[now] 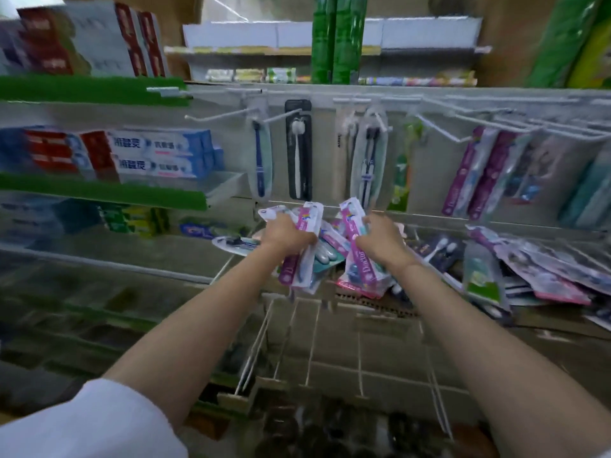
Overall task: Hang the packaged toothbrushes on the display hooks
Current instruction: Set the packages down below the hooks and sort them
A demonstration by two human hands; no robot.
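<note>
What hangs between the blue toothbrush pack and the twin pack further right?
In the head view, a black pack with one white toothbrush hangs between the blue toothbrush pack and the twin pack.

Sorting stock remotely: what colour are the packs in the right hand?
Mostly pink-purple with white, packs gripped by the right hand; head view.

toothpaste boxes [158,157] on shelf [99,191], green rolls [337,38] above

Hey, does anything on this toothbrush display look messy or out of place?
Yes. A heap of toothbrush packs lies jumbled on the lower right shelf instead of hanging, while several white hooks above stand bare.
</note>
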